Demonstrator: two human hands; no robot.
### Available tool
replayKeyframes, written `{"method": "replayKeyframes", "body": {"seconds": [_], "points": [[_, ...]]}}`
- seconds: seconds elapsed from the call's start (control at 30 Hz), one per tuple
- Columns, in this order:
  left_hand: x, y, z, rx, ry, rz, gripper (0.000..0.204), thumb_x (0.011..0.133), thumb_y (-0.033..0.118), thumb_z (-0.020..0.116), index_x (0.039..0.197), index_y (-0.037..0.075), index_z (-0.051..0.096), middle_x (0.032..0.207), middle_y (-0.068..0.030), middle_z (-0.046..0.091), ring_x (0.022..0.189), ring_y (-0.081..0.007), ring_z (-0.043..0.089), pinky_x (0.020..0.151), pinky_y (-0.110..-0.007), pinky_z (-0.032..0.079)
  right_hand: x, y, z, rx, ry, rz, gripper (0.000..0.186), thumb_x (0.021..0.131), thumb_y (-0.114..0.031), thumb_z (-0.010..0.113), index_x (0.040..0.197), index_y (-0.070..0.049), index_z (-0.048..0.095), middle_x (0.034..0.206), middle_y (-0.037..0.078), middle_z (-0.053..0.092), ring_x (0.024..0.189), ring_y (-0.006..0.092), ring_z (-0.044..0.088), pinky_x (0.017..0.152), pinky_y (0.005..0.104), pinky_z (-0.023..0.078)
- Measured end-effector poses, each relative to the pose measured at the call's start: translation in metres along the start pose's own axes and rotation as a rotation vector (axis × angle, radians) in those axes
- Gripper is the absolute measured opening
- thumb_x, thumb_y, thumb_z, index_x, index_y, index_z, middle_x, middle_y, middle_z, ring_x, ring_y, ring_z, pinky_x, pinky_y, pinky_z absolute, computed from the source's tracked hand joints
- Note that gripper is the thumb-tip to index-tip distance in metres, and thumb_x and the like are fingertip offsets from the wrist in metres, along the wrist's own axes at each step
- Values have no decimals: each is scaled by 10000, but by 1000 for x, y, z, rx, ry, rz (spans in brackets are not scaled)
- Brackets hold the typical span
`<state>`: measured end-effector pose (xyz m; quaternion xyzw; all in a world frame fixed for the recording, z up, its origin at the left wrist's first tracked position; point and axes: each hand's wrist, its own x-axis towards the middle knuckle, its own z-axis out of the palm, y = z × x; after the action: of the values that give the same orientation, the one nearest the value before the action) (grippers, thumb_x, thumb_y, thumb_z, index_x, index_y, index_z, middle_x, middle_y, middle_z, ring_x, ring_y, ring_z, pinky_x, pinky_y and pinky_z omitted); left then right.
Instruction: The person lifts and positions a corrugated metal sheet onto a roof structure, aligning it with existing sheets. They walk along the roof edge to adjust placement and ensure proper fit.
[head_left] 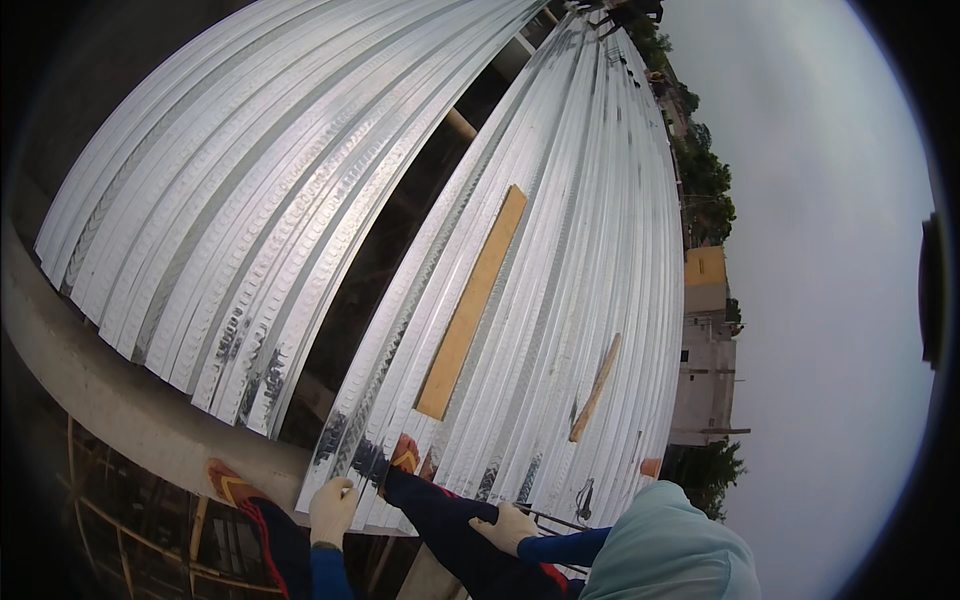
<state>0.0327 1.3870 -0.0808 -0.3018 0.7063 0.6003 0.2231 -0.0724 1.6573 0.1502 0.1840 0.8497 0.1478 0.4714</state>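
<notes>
My left hand, in a pale glove, is over the near end of a ribbed metal decking sheet. Its fingers are curled together, and whatever they may hold is hidden. My right hand, also gloved, lies on the dark trouser leg with its fingers stretched out. One sandalled foot stands on the decking near its end; the other sandalled foot is on the concrete beam. Thin dark rods show beside my right hand.
A long wooden plank and a shorter wood strip lie on the decking. A dark gap separates it from more decking at left. Bamboo poles stand below the beam. Light-blue cloth fills the lower right; people are far off.
</notes>
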Motion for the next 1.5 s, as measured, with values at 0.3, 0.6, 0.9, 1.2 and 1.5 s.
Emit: {"method": "replayKeyframes", "body": {"seconds": [0.3,0.6,0.9,1.2,1.5], "points": [[0,7,-4,11,-1,-22,321,888,229,645,1084,1,758,827,-186,762,763,-293,769,751,-413,578,-2,-4,-3,-11,-21,4,891,880,-745,650,1235,72,630,1185,290,727,1131,424,718,967,486,561],[-2,8,-6,17,2,-21,331,886,233,649,1098,6,762,841,-176,768,770,-283,772,760,-405,582,-4,-4,1,-22,-3,16,888,876,-749,650,1231,66,631,1173,284,732,1130,422,719,966,488,561],[-5,19,-15,-29,-39,-100,325,884,275,654,1089,56,778,970,-223,770,946,-410,740,867,-493,568,-4,-4,2,-36,14,2,895,871,-750,656,1209,78,629,1149,295,735,1098,428,731,945,492,570],[-2,14,-14,-34,-43,-95,330,887,271,656,1102,52,776,969,-231,769,946,-411,740,869,-491,568,-4,-4,4,-43,30,-6,898,876,-748,655,1224,80,645,1166,297,731,1124,426,723,955,488,566],[-2,17,-16,-25,-46,-101,335,886,272,662,1105,44,774,972,-228,769,945,-405,742,868,-487,568,-4,-6,1,-45,9,8,907,885,-748,648,1251,81,638,1186,295,727,1135,423,720,965,488,564]]}}
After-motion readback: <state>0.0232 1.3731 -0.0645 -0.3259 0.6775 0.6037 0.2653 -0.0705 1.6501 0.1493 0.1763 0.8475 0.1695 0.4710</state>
